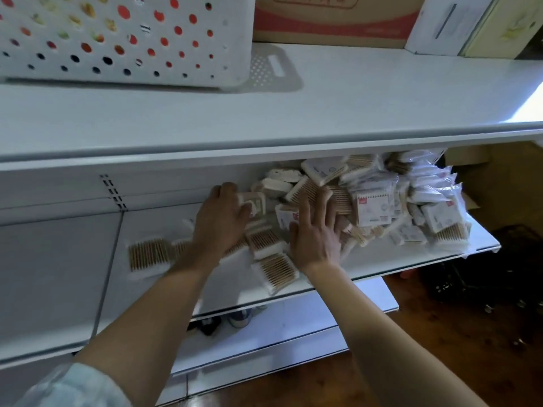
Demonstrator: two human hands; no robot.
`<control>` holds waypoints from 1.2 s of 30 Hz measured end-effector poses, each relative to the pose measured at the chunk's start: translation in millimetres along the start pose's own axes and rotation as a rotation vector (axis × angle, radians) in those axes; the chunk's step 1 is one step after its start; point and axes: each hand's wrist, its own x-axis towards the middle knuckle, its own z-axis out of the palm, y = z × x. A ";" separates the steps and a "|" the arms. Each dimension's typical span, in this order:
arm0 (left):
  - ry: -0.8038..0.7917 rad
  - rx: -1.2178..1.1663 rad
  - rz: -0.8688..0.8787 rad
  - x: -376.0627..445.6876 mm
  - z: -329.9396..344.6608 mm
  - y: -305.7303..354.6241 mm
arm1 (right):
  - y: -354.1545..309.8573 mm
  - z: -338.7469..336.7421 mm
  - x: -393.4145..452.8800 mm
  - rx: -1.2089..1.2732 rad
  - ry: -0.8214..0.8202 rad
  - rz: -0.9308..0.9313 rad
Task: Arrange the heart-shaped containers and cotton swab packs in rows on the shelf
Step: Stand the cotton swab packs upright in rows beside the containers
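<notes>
Fingers first: the left hand (219, 214) has its fingers (226, 189) curled round a small cotton swab pack (255, 202), thumb pressed against the pack's near side, right at the left edge of the heap. The right hand (316, 230) is spread wide, fingers (324, 198) straight and apart, palm down, pressing on the packs in the middle of the pile (367, 201); it grips nothing. Both forearms reach in from below, and a pale sleeve (73, 386) shows at the left elbow.

Just under the hands, two swab packs lie flat near the front lip of the middle shelf (382, 259), one (266, 240) between the two wrists and one (276, 271) closer to the edge, wooden sticks showing. Off to the left, well apart from the heap, a single pack (148, 255) lies flat on the same shelf, with another half hidden beneath the left wrist. To the right the packs are heaped loosely, tilted every which way, some in clear bags with red and white labels. Whether any heart-shaped containers sit in that jumble, I cannot tell.

Above, the upper shelf (323, 107) carries a white perforated basket (126, 39) at left, a cardboard box (332, 24) with red print behind, and a white box (446, 22) at right. Below, a lower shelf (293, 327) and a wooden floor (440, 362).
</notes>
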 end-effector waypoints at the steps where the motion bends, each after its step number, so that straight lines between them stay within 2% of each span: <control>1: 0.041 -0.009 -0.002 -1.4 -3.4 -3.9 | -4.5 4.3 0.7 -0.003 0.017 -0.025; 4: 0.170 -0.002 0.052 -6.0 -8.5 -10.2 | -14.7 14.8 3.4 -0.007 0.047 -0.062; 9: 0.286 -0.080 0.079 -18.3 -11.4 -3.7 | -27.4 20.3 1.5 -0.015 0.021 -0.187; 13: 0.308 -0.048 0.163 -20.1 -6.4 1.7 | -35.5 17.4 -1.6 -0.021 -0.058 -0.314; 18: 0.392 -0.095 0.190 -24.3 -3.0 9.1 | -20.4 25.9 1.7 0.077 -0.059 -0.444; 24: 0.241 -0.130 0.172 -34.4 14.7 19.2 | -3.9 10.0 1.0 0.156 -0.105 -0.483; 27: 0.191 -0.086 0.121 -36.2 18.7 20.5 | 13.5 5.0 -0.1 0.175 -0.008 -0.502; 30: 0.159 -0.080 0.091 -36.6 18.9 19.0 | 24.6 -2.6 9.2 0.280 0.251 -0.551; 32: 0.136 -0.016 0.131 -36.6 19.4 16.0 | 27.6 -9.2 14.4 0.259 0.422 -0.569; 34: 0.123 0.020 0.149 -36.1 18.7 14.2 | 29.1 -13.1 15.5 0.146 0.473 -0.503; 36: 0.121 0.018 0.136 -35.3 16.4 13.8 | 29.9 -12.5 13.1 -0.028 0.431 -0.368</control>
